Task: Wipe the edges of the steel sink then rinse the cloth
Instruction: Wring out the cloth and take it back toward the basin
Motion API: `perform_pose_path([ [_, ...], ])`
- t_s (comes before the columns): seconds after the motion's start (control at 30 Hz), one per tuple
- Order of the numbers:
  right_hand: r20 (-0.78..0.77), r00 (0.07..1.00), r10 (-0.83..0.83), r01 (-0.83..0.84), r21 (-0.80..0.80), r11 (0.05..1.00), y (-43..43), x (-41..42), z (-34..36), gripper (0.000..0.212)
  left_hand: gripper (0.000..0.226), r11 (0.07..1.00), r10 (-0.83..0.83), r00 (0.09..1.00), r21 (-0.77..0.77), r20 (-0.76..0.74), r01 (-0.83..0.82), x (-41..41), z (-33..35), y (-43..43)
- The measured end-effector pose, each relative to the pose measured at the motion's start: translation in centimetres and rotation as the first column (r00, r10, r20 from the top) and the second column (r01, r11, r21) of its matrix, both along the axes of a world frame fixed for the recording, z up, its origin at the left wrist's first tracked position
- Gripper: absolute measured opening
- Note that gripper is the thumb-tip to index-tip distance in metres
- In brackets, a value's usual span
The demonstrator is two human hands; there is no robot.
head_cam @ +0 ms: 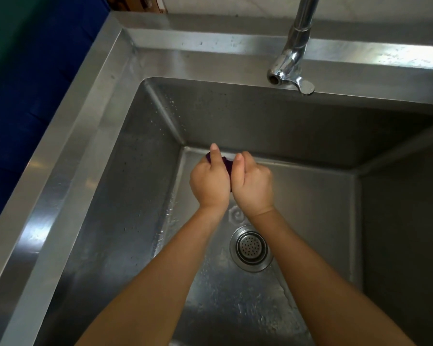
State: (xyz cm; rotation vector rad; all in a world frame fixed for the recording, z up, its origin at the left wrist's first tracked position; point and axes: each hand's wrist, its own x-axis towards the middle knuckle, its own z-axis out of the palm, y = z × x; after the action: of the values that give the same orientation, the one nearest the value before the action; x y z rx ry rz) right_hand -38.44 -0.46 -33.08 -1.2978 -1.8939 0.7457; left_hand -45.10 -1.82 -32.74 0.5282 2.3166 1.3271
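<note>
a dark purple cloth is bunched between the two hands, held over the basin of the steel sink, beyond the drain strainer. the left hand and right hand are both fisted tight on it, pressed side by side. droplets bead the walls. the chrome tap stands at the far rim.

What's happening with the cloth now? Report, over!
Left hand and right hand both shut on purple cloth, bunched over the sink. No water from tap. Nothing blocking.
</note>
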Motion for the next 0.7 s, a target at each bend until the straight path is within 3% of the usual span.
perform_pose_path([
  [0.2,0.02,0.999,-0.035,0.039,-0.249,0.968,0.2,-0.7,0.2,0.035,0.05,0.996,-0.081,0.993,0.022,-0.087,0.084,-0.8,0.3,-0.2],
  [0.47,0.227,0.974,-0.021,0.089,-0.292,0.952,1.0,-1.9,1.5,0.038,0.041,0.99,-0.11,0.991,0.099,0.077,0.102,-1.3,0.0,-1.1],
  [0.6,0.136,0.991,0.002,0.069,-0.516,0.854,1.4,-2.3,1.4,0.038,0.035,0.986,-0.109,0.994,0.127,-0.008,0.109,-1.5,0.1,-1.1],
  [0.7,0.006,1.0,0.029,-0.021,-0.569,0.822,1.4,-1.5,1.7,0.045,0.034,0.991,-0.067,0.994,0.111,-0.089,0.077,-1.7,1.1,-0.6],
])
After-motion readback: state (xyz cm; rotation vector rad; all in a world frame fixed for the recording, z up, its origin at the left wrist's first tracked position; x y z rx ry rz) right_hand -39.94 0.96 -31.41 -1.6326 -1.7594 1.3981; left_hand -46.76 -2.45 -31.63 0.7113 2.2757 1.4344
